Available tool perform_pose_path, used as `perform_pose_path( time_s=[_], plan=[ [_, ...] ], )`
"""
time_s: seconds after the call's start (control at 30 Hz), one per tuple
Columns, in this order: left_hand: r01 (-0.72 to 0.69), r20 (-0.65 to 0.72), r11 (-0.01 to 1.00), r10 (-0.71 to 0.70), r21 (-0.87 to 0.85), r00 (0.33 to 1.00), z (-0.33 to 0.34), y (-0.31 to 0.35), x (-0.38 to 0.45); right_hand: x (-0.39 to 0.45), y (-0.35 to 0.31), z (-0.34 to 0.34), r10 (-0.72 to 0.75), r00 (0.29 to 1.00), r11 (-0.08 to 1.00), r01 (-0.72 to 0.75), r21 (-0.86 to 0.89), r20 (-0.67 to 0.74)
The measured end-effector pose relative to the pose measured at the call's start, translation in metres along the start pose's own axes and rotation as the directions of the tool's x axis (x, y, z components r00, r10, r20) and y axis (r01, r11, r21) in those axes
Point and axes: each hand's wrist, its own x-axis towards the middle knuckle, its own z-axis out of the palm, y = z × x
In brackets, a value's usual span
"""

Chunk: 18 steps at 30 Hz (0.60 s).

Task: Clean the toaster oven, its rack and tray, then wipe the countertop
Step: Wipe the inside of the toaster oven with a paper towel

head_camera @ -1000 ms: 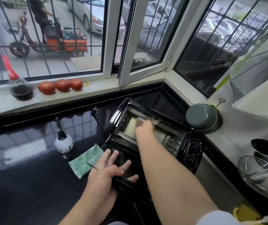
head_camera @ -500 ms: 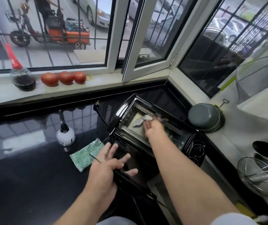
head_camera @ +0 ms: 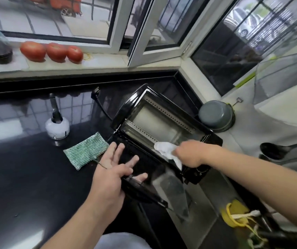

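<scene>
Fingers of my left hand [head_camera: 112,169] are lying spread and straight on the lowered glass door [head_camera: 154,184] of the black toaster oven [head_camera: 162,123], pressing it flat. My right hand [head_camera: 190,153] is gripping a crumpled white cloth [head_camera: 165,150] at the front lip of the oven cavity, just beyond the door hinge. Just left of my left hand, a green striped scouring pad [head_camera: 85,150] is lying on the glossy black countertop [head_camera: 27,177].
</scene>
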Motion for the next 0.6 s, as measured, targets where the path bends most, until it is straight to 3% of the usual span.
perform_pose_path(
  time_s=[0.07,0.17,0.23,0.37,0.5,0.6],
  plan=[
    [-0.006,0.006,1.0,0.006,-0.005,1.0,0.0,-0.004,-0.002,0.014,-0.013,0.0,0.051,0.973,0.998,-0.06,0.033,0.223],
    [-0.031,0.002,1.0,0.031,-0.002,1.0,-0.001,-0.008,-0.004,0.013,-0.018,-0.012,-0.025,0.948,0.999,0.034,-0.022,0.316],
    [-0.042,0.0,0.999,0.042,0.012,0.999,-0.001,-0.01,-0.005,-0.006,-0.014,-0.013,-0.069,0.946,0.994,0.091,-0.057,0.317],
    [-0.046,-0.007,0.999,0.046,0.009,0.999,0.001,-0.013,-0.005,-0.03,-0.007,0.004,-0.087,0.986,0.994,0.095,-0.051,0.141],
    [-0.043,-0.011,0.999,0.043,0.004,0.999,0.001,-0.013,-0.007,-0.018,-0.017,0.013,0.01,0.966,0.992,0.024,-0.126,0.259],
    [-0.037,-0.03,0.999,0.037,-0.003,0.999,-0.005,-0.015,-0.008,-0.029,-0.018,0.018,-0.108,0.986,0.99,0.119,-0.082,0.127]
  ],
)
